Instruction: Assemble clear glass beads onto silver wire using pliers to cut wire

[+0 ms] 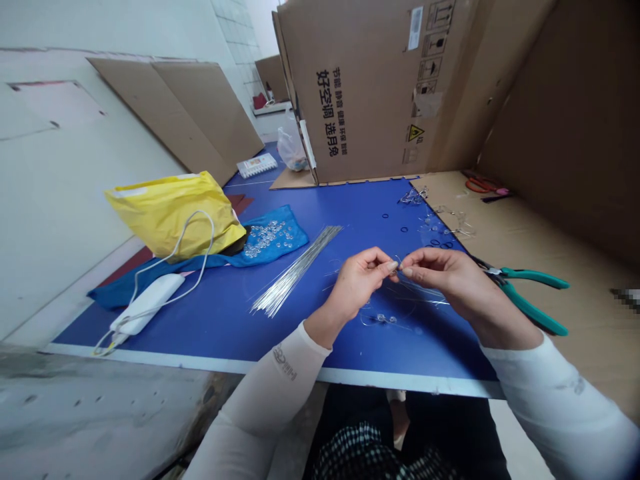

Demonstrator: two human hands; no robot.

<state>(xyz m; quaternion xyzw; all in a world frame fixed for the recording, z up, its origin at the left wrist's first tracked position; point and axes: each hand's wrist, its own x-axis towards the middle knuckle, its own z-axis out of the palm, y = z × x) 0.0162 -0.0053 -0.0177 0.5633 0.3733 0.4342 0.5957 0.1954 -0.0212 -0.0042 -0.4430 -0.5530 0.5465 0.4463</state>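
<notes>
Left hand (367, 275): our thumb and finger pinched closed on wire piece (397, 259), over the table.
Wire piece: seemingly being hand-shaped; next move wants steady fingertips.
Right hand (443, 272): pinched on it too; finer detail too small to tell.
Blue table (215, 307): beads (265, 239), wire bundle (297, 270), pliers (535, 276).
Room: white wall (55, 173), big carton (377, 113).

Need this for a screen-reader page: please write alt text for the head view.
A person's left hand and right hand meet above a blue tabletop, pinching what looks like fine wire. To their left lie a bundle of thin silvery wires and clear beads on a blue cloth; green-handled pliers lie to their right.
</notes>
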